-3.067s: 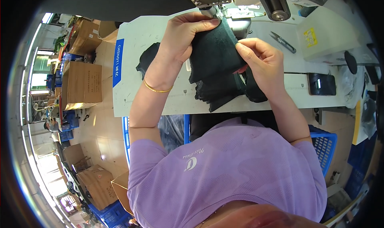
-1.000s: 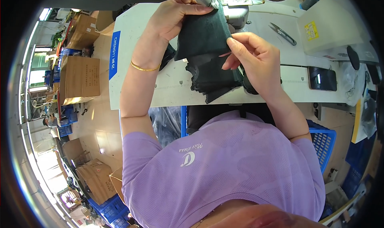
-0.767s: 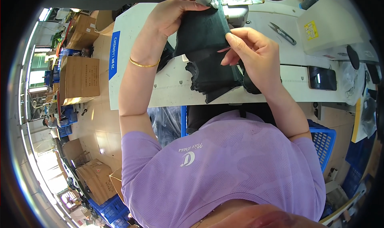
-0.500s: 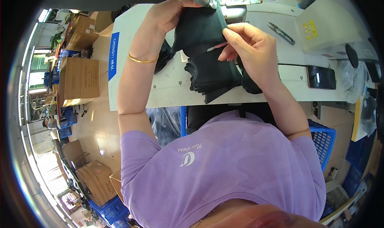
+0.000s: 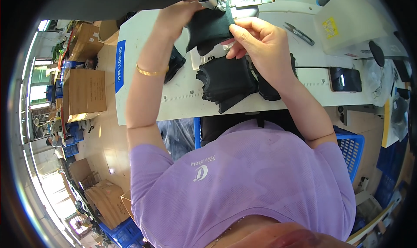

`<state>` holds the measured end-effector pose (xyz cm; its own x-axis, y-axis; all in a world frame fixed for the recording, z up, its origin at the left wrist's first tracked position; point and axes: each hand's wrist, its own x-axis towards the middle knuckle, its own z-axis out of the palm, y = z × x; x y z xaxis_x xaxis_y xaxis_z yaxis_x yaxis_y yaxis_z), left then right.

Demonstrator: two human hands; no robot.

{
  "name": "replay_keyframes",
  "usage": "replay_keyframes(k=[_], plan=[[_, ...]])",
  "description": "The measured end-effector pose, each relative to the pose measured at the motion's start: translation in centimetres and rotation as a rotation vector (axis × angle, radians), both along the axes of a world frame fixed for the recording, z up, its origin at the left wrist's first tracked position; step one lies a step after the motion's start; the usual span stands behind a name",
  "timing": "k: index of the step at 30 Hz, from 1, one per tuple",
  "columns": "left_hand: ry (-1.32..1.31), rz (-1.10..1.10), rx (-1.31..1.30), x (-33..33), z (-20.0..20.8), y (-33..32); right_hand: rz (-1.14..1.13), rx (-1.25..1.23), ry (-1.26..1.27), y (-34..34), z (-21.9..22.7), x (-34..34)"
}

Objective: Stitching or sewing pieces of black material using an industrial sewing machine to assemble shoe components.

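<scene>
"So, what have you got there?"

"A black cloth piece (image 5: 208,28). It's in front of me at the sewing machine (image 5: 210,1), its upper right corner reaching up to the metal parts around the needle."

"And how are you holding it?"

"My right hand (image 5: 259,41) pinches its right edge between thumb and forefinger, the other fingers curled loosely below. My left hand (image 5: 178,15) is at the cloth's upper left, but its fingertips are hidden by the machine, so I can't tell whether they're gripping or just pressing. There's a gold bangle (image 5: 151,70) around that forearm."

"What's lying nearest to you?"

"A stack of black cloth pieces (image 5: 228,80), edges uneven, on the white desk (image 5: 130,52) just on my side of the held piece. Beside it, to the right, sits a black bundle (image 5: 269,89), partly covered by my right wrist. A smaller black heap (image 5: 175,63) shows next to my left forearm."

"Anything over on the right?"

"Thread snips (image 5: 299,34), lying slantwise beyond my right hand, and a black smartphone (image 5: 345,79) flat near the front edge. Farther back stands a translucent plastic bin (image 5: 358,28) with a yellow label (image 5: 330,27). Below the desk there's a blue basket (image 5: 351,150) by my right elbow."
</scene>
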<state>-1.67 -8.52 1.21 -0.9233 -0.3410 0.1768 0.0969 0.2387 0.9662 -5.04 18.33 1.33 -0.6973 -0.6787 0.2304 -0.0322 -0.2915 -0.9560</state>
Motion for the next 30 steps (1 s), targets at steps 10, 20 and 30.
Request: replay_keyframes(k=[10,20,30], plan=[[0.506,0.217,-1.078,5.5,0.6,11.4,-0.056,0.057,0.151,1.5,-0.4,0.3],[0.595,0.261,-0.949,4.8,0.1,11.8,-0.123,0.119,0.329,1.3,-0.7,-0.7],[0.85,0.323,-1.364,4.3,0.1,13.0,0.002,0.009,0.111,1.2,-0.9,-0.2]])
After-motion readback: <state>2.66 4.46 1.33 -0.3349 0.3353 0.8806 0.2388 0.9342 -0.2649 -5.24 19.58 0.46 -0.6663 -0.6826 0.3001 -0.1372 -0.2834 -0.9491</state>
